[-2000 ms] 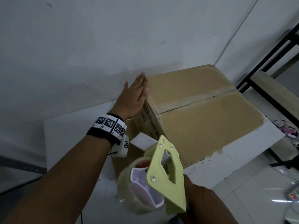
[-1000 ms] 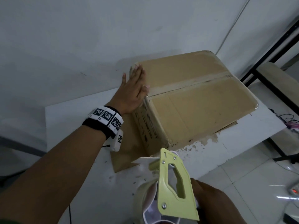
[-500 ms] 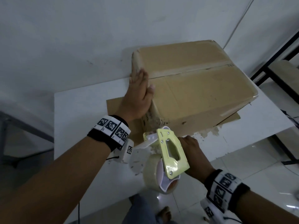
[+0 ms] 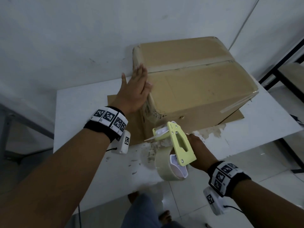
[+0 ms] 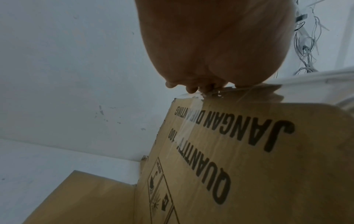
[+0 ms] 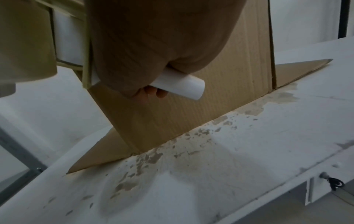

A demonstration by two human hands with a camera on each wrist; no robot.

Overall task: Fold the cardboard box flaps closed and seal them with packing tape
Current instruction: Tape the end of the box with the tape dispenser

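A brown cardboard box (image 4: 197, 83) stands on the white table (image 4: 82, 112) with its top flaps folded shut and a taped seam across the top. My left hand (image 4: 136, 91) lies flat, fingers straight, against the box's left side near the top edge; in the left wrist view the palm (image 5: 210, 45) presses on clear tape over the printed side (image 5: 249, 166). My right hand (image 4: 197, 150) grips the white handle (image 6: 182, 84) of a yellow-green tape dispenser (image 4: 179, 143) with a tape roll (image 4: 167, 167), its head close to the box's lower front corner.
A flat cardboard sheet (image 4: 125, 132) lies under the box. The tabletop has peeled, stained patches (image 6: 191, 136) near the front edge. A black metal frame (image 4: 283, 63) stands at the right, by the white wall (image 4: 82, 38). My legs and feet show below the table edge.
The dispenser has moved up and forward to the box's lower front corner, and my right wrist came into view. My left hand slid from the box's top edge onto its left side.
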